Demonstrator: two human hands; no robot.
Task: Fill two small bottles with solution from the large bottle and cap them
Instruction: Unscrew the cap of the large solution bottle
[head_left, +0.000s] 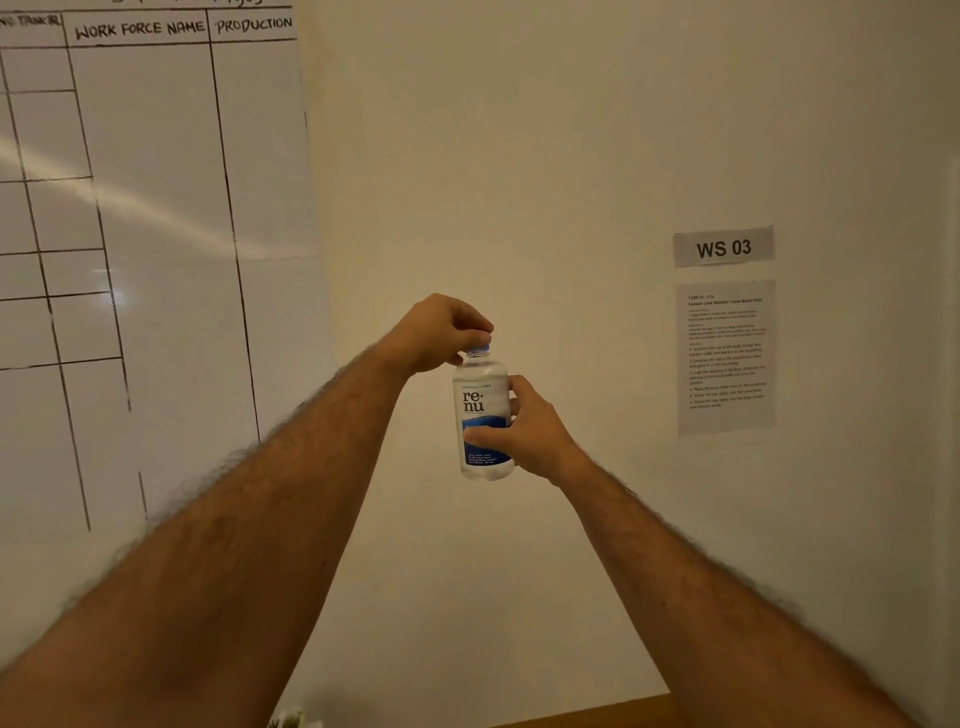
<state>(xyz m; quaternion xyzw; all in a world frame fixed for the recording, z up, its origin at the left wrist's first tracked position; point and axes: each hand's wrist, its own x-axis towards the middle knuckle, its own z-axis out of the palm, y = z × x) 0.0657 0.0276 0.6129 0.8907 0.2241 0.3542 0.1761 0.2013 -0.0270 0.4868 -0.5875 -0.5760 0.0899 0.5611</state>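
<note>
Large bottle held up in both hands at the centre of the frame.

The right hand (524, 431) wraps its fingers round the labelled body of the upright large bottle (483, 415), while the left hand (441, 332) pinches its blue cap (480, 349) from above. A whiteboard (145, 234) fills the upper left; a "WS 03" sign (723, 246) and instruction sheet (726, 356) hang at right.

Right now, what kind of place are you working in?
Probably a numbered workstation in a workshop or production room: a WS 03 sign above a printed task sheet, and a whiteboard ruled with WORK FORCE NAME and PRODUCTION columns.
</note>
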